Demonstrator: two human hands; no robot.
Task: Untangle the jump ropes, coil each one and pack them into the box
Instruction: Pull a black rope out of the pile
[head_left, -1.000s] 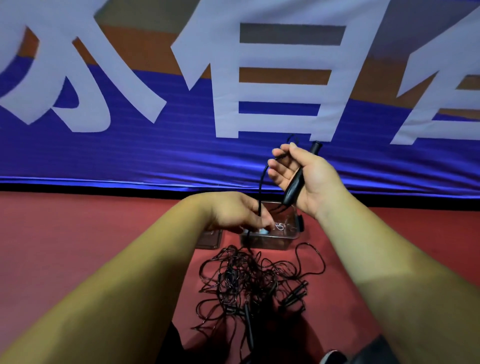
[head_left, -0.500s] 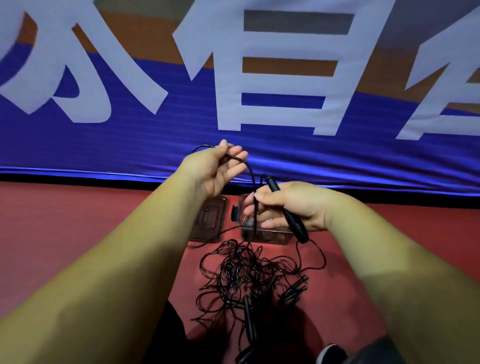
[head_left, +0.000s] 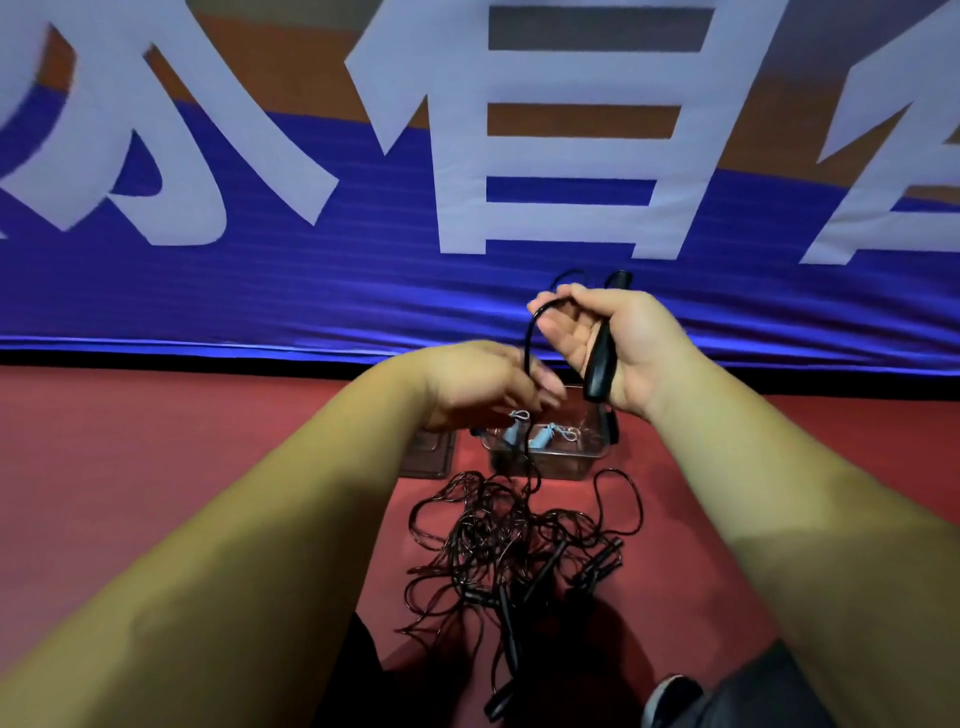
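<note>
The right hand (head_left: 621, 345) clasps in its grip a black jump-rope handle (head_left: 598, 364), its thin black cord (head_left: 529, 345) looped over the fingertips (head_left: 558, 304). The left hand (head_left: 483, 387) pinches that cord, which drops to the tangled black rope pile (head_left: 498, 540) on the red floor (head_left: 156, 467), before a clear plastic box (head_left: 592, 451).

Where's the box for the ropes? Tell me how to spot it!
Look below the big blue banner to the red floor. Just past the tangle of black ropes sits the box. It is see-through with pale blue things inside, unlike the flat dark lid lying left of it.
</note>
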